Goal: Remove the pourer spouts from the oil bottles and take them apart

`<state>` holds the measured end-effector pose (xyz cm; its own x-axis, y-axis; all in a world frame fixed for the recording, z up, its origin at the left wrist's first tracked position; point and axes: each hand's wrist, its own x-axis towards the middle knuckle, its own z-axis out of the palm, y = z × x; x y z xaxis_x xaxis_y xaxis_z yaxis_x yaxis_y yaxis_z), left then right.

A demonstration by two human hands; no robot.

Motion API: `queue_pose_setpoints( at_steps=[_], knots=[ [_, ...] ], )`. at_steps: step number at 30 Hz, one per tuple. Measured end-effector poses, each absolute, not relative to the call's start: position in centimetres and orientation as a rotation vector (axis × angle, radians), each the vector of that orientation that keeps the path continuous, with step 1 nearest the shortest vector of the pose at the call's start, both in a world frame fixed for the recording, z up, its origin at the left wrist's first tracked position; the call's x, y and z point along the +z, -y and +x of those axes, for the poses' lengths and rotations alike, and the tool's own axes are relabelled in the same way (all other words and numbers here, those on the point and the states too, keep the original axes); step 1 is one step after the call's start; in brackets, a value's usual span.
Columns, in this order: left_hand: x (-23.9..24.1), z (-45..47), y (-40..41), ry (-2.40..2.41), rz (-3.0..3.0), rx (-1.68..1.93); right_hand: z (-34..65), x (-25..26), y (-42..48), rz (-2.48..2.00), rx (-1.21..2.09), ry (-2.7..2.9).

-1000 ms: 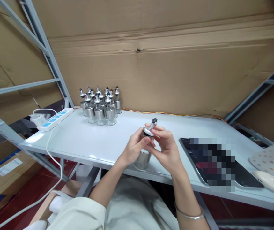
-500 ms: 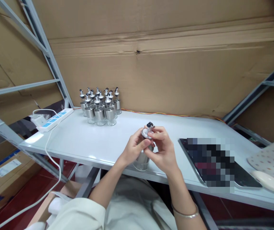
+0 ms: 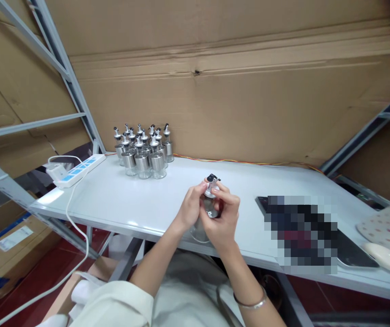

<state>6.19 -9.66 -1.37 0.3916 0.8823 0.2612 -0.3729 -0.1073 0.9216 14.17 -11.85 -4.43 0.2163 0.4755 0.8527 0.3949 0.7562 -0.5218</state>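
Observation:
My left hand [image 3: 190, 210] is wrapped round the neck of a small glass dispenser bottle [image 3: 201, 230] with a steel band. The bottle's base rests near the front edge of the white table [image 3: 113, 200]. My right hand [image 3: 222, 218] grips the bottle's metal pourer cap [image 3: 211, 186] from the right, fingers pinched on it. The cap's black spout tip shows above my fingertips. Both hands hide most of the bottle's body.
Several matching capped bottles [image 3: 143, 152] stand in a cluster at the table's back left. A white power strip [image 3: 75, 170] with a hanging cord lies at the left edge. A dark tablet [image 3: 303, 234] and a white mouse [image 3: 387, 258] lie at the right. Cardboard [image 3: 235, 91] backs the table.
My right hand has turned round the cap, its wrist swinging left and down. The spout has rotated and sits lower. The left hand keeps its hold on the bottle.

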Motion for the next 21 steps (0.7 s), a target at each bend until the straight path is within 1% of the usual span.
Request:
queue_pose_setpoints(
  at_steps=[7, 16, 21],
  knots=[
    [-1.2, 6.6, 9.7, -0.56, 1.268, 1.203, 13.9, -4.1, 11.8, -0.825, 0.002, 1.304],
    [-1.0, 6.5, 9.8, -0.645, 1.272, 1.267, 14.2, -3.6, 11.3, -0.71, -0.104, 1.355],
    [-0.3, 6.7, 10.2, -0.553, 1.288, 1.356, 14.4, -3.5, 11.2, -0.681, -0.098, 1.379]
  ],
)
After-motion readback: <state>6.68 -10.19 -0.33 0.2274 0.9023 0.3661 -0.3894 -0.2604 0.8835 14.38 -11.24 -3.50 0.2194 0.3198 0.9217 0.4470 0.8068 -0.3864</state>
